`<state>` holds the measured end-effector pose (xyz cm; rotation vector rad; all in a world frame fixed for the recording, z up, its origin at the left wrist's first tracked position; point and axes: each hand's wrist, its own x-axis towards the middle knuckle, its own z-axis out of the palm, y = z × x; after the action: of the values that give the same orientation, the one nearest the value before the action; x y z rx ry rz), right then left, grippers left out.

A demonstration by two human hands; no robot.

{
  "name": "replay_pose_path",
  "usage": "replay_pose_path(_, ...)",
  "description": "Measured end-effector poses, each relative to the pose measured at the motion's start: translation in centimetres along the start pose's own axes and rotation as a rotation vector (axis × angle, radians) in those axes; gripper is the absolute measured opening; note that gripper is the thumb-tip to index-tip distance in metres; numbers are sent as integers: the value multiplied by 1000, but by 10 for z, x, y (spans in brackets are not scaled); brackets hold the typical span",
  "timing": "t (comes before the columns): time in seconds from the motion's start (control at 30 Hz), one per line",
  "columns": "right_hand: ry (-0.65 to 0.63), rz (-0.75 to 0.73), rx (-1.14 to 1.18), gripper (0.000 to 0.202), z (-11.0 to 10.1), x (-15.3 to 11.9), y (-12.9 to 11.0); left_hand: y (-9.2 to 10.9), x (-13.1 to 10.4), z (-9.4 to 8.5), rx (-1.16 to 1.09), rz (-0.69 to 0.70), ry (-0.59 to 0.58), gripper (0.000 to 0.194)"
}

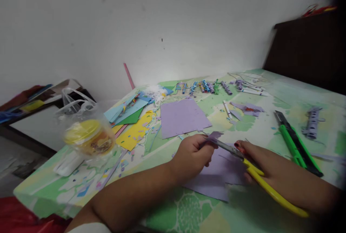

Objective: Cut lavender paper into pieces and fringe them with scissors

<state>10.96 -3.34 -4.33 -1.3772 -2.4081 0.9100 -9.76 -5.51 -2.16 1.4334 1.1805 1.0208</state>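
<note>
Head: yellow-lidded tub (93, 141) in plastic bag (77, 105)

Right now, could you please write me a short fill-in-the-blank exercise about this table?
The right hand holds a pair of ____ with yellow handles. The tub in the clear bag has a ____ lid. The cutter is green and ____. The large sheet just beyond the left hand is ____.

Missing words: scissors; yellow; black; purple.

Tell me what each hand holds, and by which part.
Right hand: yellow-handled scissors, near the pivot. Left hand: small purple paper piece, pinched at one end.
</note>
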Motion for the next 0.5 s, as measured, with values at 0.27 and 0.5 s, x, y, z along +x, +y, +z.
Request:
replay_pose_path(0.27, 11, 33, -68, 30, 3, 2, 7, -2, 3, 0, -111, -67, -44, 15)
replay_pose_path(0.5, -18, 43, -93, 31, 1, 4, 14, 4, 3, -1, -191, -193, -108, 16)
